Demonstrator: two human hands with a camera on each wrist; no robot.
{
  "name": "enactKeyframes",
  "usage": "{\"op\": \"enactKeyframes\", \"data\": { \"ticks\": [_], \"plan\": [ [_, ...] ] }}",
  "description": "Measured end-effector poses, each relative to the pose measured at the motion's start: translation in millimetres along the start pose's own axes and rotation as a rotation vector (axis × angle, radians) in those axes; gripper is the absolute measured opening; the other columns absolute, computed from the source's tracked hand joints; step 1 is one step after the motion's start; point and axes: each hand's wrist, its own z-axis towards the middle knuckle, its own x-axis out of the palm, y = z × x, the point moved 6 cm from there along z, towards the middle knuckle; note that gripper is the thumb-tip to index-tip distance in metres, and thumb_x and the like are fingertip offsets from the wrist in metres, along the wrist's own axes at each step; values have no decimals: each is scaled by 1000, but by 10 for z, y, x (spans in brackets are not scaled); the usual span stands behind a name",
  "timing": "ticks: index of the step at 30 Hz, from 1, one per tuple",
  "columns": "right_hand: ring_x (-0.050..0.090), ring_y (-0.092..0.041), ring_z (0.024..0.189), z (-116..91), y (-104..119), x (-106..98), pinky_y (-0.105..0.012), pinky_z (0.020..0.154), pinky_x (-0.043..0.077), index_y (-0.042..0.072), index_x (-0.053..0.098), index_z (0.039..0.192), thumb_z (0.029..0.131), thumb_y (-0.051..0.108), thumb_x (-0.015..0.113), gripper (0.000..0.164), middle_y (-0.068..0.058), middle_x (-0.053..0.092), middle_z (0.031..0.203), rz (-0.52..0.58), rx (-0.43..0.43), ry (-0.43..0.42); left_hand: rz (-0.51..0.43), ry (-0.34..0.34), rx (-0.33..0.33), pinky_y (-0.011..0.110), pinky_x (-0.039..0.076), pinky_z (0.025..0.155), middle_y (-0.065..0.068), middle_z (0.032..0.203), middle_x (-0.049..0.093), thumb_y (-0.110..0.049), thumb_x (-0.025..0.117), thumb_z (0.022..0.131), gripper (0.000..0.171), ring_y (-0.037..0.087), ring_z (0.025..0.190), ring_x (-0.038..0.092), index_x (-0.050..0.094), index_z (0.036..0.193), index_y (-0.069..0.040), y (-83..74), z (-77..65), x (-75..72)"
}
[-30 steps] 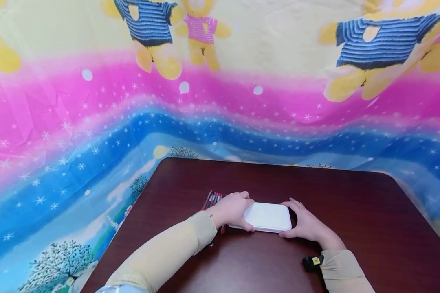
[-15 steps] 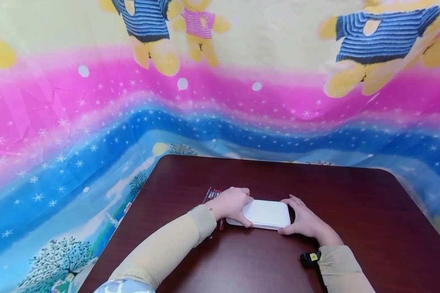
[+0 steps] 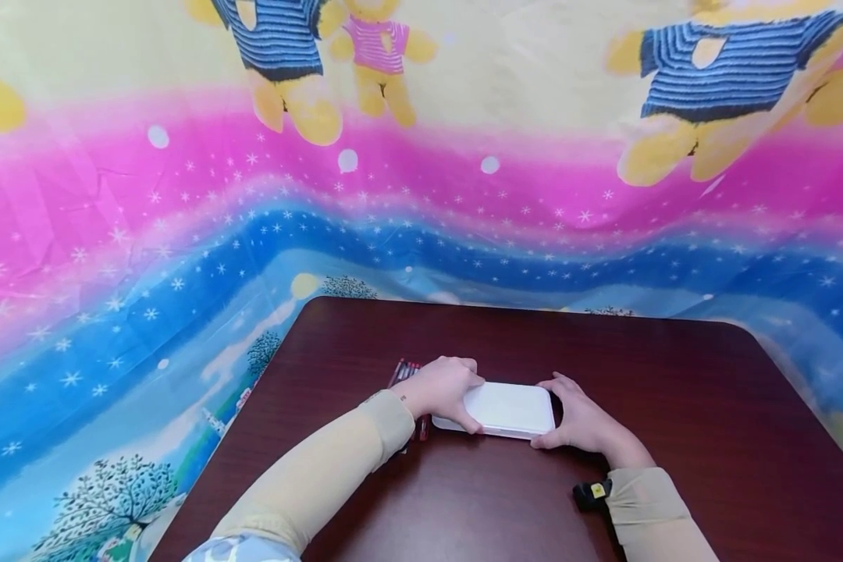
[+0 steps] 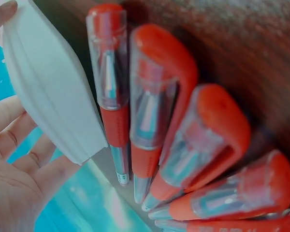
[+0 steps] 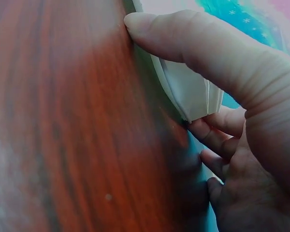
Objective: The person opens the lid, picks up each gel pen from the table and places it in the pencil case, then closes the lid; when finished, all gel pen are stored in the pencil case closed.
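Observation:
A flat white box [image 3: 511, 410] with rounded corners lies on the brown table between both hands. My left hand [image 3: 441, 390] grips its left end, thumb on the near side and fingers toward the far side. At the right end, my right hand [image 3: 585, 417] holds the box with the thumb at the near corner and fingers at the far corner. The right wrist view shows the thumb [image 5: 183, 36] along one side of the box and the other fingers behind it. Several red-capped pens [image 4: 115, 87] fan out beside the box, partly hidden by my left hand in the head view.
The dark brown table [image 3: 639, 375] has a rounded far edge. A printed cloth [image 3: 421, 195] with bears and snowflakes hangs behind and at the sides. A black wrist device [image 3: 590, 495] with a yellow label sits at my right cuff.
The head view has tilted very slightly. Both hands and the white box keep their places on the table.

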Motion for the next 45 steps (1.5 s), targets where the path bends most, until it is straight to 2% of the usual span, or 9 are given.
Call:
{"op": "enactKeyframes", "data": {
  "ticks": [7, 11, 15, 18, 22, 29, 36, 42, 45],
  "plan": [
    [26, -58, 160, -14, -45, -20, -77, 119, 40, 3, 51, 155, 70, 50, 102, 110, -35, 24, 176, -15, -2, -12, -156, -41, 40, 26, 57, 88, -9, 117, 74, -57, 80, 94, 48, 6, 99, 69, 83, 130, -26, 37, -65, -57],
    [24, -58, 161, -9, -32, -27, -77, 119, 40, 5, 53, 155, 70, 51, 101, 108, -35, 24, 176, -17, -7, -11, -169, -23, 35, 28, 57, 98, -9, 125, 72, -64, 77, 95, 51, 6, 107, 68, 82, 132, -29, 66, -110, -44],
    [24, -58, 161, -16, -24, -13, -77, 120, 39, 6, 52, 155, 70, 51, 101, 108, -35, 24, 176, -5, -4, -5, -93, 33, 53, 37, 56, 113, -6, 143, 71, -78, 83, 82, 80, 11, 130, 68, 76, 142, -25, 22, -127, -33],
    [23, -57, 162, -30, -37, -2, -77, 120, 39, 5, 52, 156, 71, 50, 101, 108, -34, 23, 177, 3, -2, 0, -32, 67, 87, 37, 56, 116, -5, 147, 73, -74, 85, 83, 83, 11, 135, 69, 72, 147, -22, -38, -122, -35],
    [22, -57, 162, -36, -37, -2, -77, 120, 39, 4, 49, 158, 71, 50, 101, 111, -33, 22, 177, 18, -9, 4, -189, 99, 70, 31, 58, 110, -11, 137, 78, -64, 83, 91, 63, 4, 123, 73, 76, 142, -27, 48, -104, -128],
    [24, -56, 163, -11, -35, -18, -73, 124, 37, -6, 44, 160, 72, 53, 100, 120, -34, 21, 178, -4, -2, 0, -528, 40, -94, 36, 58, 110, -12, 129, 81, -57, 69, 105, 35, 5, 122, 73, 82, 129, -35, 483, -32, -321],
    [22, -56, 162, -7, -27, -23, -75, 122, 39, 2, 50, 155, 71, 54, 101, 111, -34, 22, 177, -8, 18, -6, -688, -164, -420, 45, 59, 105, -2, 132, 80, -56, 64, 109, 40, 18, 119, 72, 83, 129, -27, 847, 19, -253],
    [22, -56, 162, -25, -14, -22, -76, 119, 41, 5, 52, 155, 72, 58, 99, 110, -34, 23, 176, -24, 10, -11, -687, -246, -617, 48, 58, 111, 4, 143, 76, -49, 65, 110, 42, 25, 136, 69, 80, 136, -21, 1003, 28, -99],
    [23, -55, 162, -32, -17, -23, -75, 119, 41, 6, 54, 154, 71, 59, 99, 109, -33, 25, 176, -35, 3, -21, -620, -236, -647, 44, 59, 103, 9, 124, 83, -47, 63, 111, 39, 27, 117, 75, 84, 128, -19, 1013, 56, -37]
  ]
}}
